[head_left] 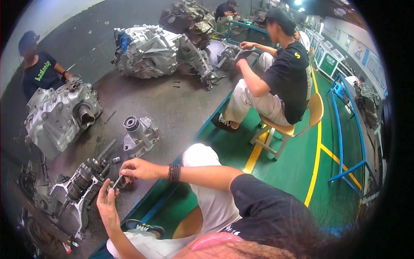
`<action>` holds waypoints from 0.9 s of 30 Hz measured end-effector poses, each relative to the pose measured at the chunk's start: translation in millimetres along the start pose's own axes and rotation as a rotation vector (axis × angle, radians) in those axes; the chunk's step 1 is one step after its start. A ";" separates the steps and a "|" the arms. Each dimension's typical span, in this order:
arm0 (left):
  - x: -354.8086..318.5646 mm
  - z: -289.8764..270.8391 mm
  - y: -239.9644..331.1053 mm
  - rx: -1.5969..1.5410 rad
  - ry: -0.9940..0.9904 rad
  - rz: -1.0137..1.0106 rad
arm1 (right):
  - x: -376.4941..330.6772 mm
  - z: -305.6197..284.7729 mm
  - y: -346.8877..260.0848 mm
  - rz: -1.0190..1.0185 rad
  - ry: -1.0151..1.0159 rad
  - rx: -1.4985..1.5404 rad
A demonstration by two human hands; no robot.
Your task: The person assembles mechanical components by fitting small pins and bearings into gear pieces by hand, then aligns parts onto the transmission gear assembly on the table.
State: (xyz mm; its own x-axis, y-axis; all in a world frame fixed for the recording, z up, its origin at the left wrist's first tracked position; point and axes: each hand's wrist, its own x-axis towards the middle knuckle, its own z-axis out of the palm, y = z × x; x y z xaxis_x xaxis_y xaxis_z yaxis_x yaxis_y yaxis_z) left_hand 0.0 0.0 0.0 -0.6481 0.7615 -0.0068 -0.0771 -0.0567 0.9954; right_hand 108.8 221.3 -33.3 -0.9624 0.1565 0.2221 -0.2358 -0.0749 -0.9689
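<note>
My right hand, with a beaded bracelet at its wrist, pinches the upper end of a slim grey metal rod. At the rod's lower end, the fingertips of my left hand are closed on it. The rod is too small to name more exactly. Just left of both hands lies a gear shaft assembly in an open metal casing. A short metal cylinder stands near my right fingertips. Beyond it is a small gearbox housing with a round opening on top.
Large gearbox casings stand on the dark workbench, one at left and one farther back. A person sits on a chair at the bench's right edge. Another person is at far left. Loose tools lie between.
</note>
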 end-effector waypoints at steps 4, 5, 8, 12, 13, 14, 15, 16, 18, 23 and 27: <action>2.9 5.2 4.1 -0.055 0.059 0.078 | 1.3 5.0 0.1 -0.052 -0.040 -0.020; 8.1 2.1 7.6 -0.041 0.076 0.066 | 6.7 6.4 -0.5 -0.097 -0.045 -0.053; 7.3 0.7 -6.7 -0.195 0.108 0.093 | 4.2 6.4 9.0 -0.070 -0.097 -0.011; 9.6 -5.1 -2.7 -0.304 0.128 0.079 | 2.7 17.6 9.5 0.020 -0.226 -0.017; 8.2 -2.6 2.5 -0.308 0.131 0.065 | 1.3 18.6 9.1 0.021 -0.242 -0.049; 10.0 -1.7 -1.8 -0.339 0.130 0.075 | -1.9 19.1 8.9 0.021 -0.249 -0.048; 10.4 1.0 -4.5 -0.387 0.193 0.086 | -3.4 24.2 7.7 0.027 -0.267 -0.054; 14.3 -5.9 -14.2 -0.405 0.167 0.046 | -4.1 26.6 6.4 0.035 -0.283 -0.064; 11.8 -3.2 -14.5 -0.415 0.239 -0.038 | -5.1 31.3 3.9 0.038 -0.283 -0.055; 11.4 0.1 -3.9 -0.274 0.088 0.080 | -6.4 30.1 4.2 0.033 -0.293 -0.065; 11.0 4.1 -3.7 -0.187 0.224 0.032 | -4.2 30.9 7.8 0.052 -0.270 -0.052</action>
State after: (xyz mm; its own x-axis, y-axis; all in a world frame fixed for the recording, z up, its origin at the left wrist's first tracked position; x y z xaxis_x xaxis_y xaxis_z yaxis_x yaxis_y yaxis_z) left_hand -3.7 11.3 -3.4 -0.8017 0.5974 -0.0175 -0.1790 -0.2120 0.9607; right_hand 106.9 189.7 -38.4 -0.9757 -0.1151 0.1863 -0.1848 -0.0241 -0.9825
